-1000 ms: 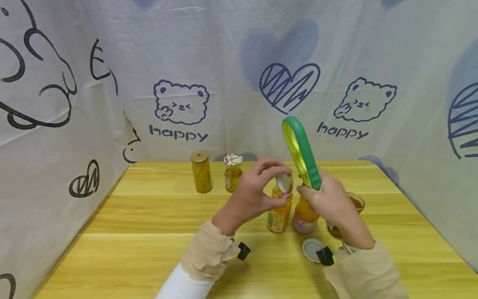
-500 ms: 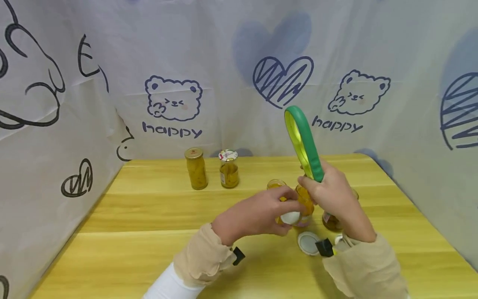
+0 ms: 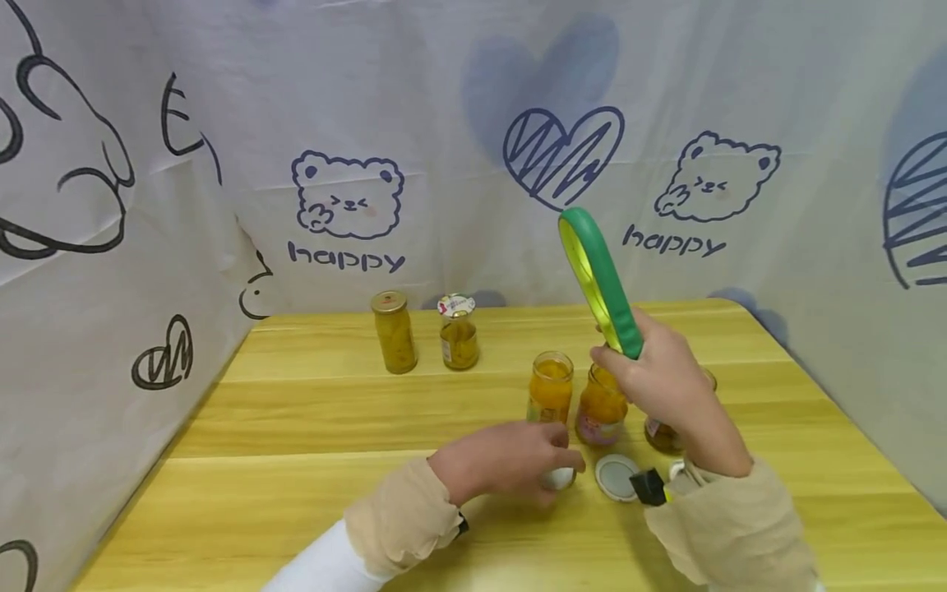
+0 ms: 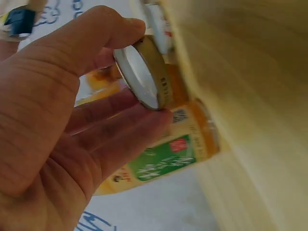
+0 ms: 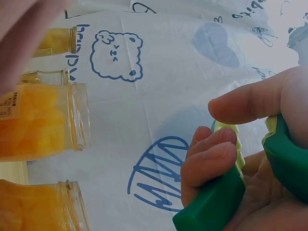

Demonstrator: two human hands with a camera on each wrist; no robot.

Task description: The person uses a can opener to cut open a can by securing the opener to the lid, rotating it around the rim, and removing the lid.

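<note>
My left hand [image 3: 503,460] pinches a gold jar lid [image 4: 160,77] between thumb and fingers, low over the table in front of an open jar of orange fruit [image 3: 551,395]. The lid's white inner side faces the palm in the left wrist view. My right hand [image 3: 669,382] grips a green jar opener [image 3: 620,312] with a yellow-green toothed inner edge, its loop pointing up. Beneath that hand stands a second open fruit jar [image 3: 601,415] with a pinkish label. A darker jar [image 3: 661,436] is partly hidden behind the right hand and forearm.
A loose lid [image 3: 616,478] lies inner side up on the wooden table [image 3: 296,493], in front of the jars. At the back left stand a tall lidded jar [image 3: 395,337] and a shorter jar [image 3: 459,337] with a patterned lid. Printed cloth [image 3: 444,123] hangs behind.
My left hand has carried the lid from the left fruit jar's mouth down toward the table front, uncovering the jar to view. The right hand keeps its hold on the jar opener, nearly still.
</note>
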